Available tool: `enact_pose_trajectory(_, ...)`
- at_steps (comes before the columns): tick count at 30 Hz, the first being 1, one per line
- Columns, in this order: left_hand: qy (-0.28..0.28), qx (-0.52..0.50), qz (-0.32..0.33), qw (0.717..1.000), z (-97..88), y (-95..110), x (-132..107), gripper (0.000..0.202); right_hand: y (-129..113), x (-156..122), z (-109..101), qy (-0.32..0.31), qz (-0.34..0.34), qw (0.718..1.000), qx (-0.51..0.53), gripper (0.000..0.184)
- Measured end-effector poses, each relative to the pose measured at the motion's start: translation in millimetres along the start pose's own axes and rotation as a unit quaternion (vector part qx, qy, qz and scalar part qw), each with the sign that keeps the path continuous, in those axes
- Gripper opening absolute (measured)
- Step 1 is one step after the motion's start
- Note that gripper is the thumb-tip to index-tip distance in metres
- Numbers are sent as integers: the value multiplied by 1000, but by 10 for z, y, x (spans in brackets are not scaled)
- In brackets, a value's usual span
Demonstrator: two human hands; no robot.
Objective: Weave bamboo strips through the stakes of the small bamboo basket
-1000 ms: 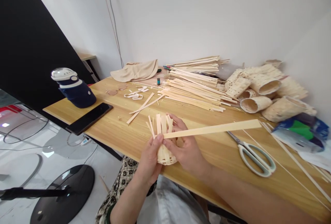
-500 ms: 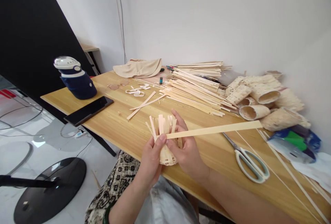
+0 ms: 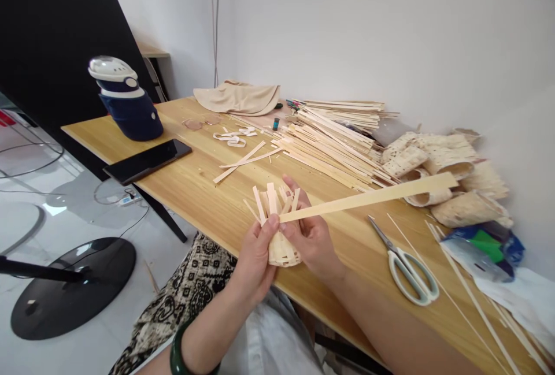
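Observation:
Both hands hold a small half-woven basket (image 3: 281, 248) of pale wood strips over the near edge of the wooden table (image 3: 208, 201). Its loose upright strips fan out at the top. My left hand (image 3: 255, 253) wraps the basket's left side, thumb pressed on the end of a long flat strip (image 3: 368, 197). My right hand (image 3: 310, 233) cups the basket from the right and pinches the same strip, which runs out to the right and slightly upward.
Scissors (image 3: 407, 265) lie right of my hands beside thin long strips (image 3: 459, 305). A heap of wood strips (image 3: 333, 144) and several finished woven baskets (image 3: 437, 161) sit at the back. A phone (image 3: 145, 161), a navy steamer (image 3: 124, 100) and beige cloth (image 3: 236, 97) lie left.
The view has swung left and down. The hands keep their grip on the basket; the long strip's far end has tilted upward.

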State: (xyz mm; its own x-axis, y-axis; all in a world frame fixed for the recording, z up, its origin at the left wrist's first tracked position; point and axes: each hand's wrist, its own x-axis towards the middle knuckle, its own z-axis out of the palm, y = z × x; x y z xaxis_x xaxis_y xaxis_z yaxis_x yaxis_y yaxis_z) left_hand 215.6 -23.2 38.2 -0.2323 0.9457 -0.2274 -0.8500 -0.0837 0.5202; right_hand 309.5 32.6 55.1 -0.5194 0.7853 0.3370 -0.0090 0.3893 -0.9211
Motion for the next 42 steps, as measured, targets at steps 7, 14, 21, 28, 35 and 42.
enact_pose_trajectory(7,6,-14,32,999,6,-44,-11,66,16,-14,-31,-29,5,999,37,52)
enact_pose_trajectory(14,14,-12,15,1000,27,-33,-17,62,77,-78,28,26,-9,999,47,52)
enact_pose_trajectory(21,26,-6,14,1000,56,-25,-37,64,64,-88,55,23,27,995,93,48)
enact_pose_trajectory(28,28,-16,0,999,75,-12,-58,68,116,-87,31,7,37,991,126,26)
enact_pose_trajectory(35,47,-16,-7,999,122,110,-26,47,84,-116,23,37,-42,996,70,18)
enact_pose_trajectory(42,93,23,16,995,107,263,-16,52,169,-114,30,109,-132,985,-7,25)
